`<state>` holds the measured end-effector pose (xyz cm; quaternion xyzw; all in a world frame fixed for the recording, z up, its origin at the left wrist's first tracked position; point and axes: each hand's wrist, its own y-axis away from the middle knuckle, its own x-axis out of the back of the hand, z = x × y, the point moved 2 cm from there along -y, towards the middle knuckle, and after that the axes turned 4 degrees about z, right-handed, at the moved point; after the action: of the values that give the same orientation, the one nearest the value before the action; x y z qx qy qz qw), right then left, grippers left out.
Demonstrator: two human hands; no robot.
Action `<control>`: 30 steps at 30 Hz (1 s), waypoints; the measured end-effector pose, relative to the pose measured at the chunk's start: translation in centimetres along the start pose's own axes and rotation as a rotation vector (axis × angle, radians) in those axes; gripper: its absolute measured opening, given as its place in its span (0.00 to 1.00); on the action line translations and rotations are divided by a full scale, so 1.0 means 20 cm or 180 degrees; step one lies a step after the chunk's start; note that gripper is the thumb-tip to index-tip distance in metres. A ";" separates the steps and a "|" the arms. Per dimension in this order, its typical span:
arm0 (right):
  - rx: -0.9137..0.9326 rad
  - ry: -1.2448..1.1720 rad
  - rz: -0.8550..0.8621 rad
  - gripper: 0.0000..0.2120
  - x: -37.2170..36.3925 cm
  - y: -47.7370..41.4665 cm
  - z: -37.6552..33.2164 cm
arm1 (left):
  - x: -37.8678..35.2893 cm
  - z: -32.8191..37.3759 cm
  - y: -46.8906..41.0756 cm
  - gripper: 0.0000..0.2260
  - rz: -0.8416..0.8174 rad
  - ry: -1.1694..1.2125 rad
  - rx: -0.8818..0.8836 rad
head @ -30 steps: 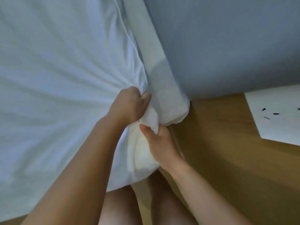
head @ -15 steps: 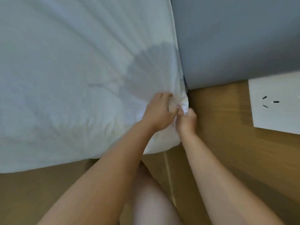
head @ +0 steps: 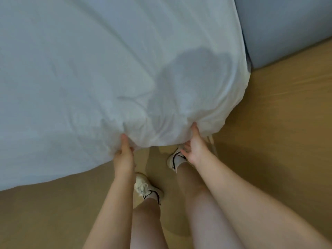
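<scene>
A white sheet (head: 107,69) is covering most of the view, spreading from the top and left edges toward the person and hanging over a rounded corner at the right, where it is gathering into soft folds. A grey shadow (head: 188,78) is falling across the sheet near that corner. A wooden floor (head: 278,132) is showing below and to the right of the sheet, and a blue-grey panel (head: 287,24) is standing in the top right corner, just beside the sheet's far edge. The person is standing on the floor near the sheet's hanging edge, with both bare arms reaching forward above bare legs. A left shoe (head: 143,187) and a right shoe (head: 175,159), both pale with dark trim, are resting on the floor, the right one further forward. The left hand (head: 124,153) is gripping the sheet's near edge, its thumb lying on top of the cloth and its fingers hidden beneath. The right hand (head: 195,148) is holding the same edge nearer the corner, pinching the bunched cloth while its lower fingers are curling loosely below. The hands are apart along the edge, with cloth sagging between them.
</scene>
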<state>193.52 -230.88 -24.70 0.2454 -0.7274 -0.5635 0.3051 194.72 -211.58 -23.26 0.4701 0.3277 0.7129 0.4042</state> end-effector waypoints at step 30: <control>-0.0090 -0.1724 -0.1190 0.10 0.07 0.50 0.11 | 0.36 0.08 0.23 0.22 -0.1822 0.4167 -0.0686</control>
<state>190.77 -227.94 -15.19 0.2116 -0.7165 -0.6647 -0.0048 193.29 -207.14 -15.92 -0.2002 0.5408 0.7428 0.3400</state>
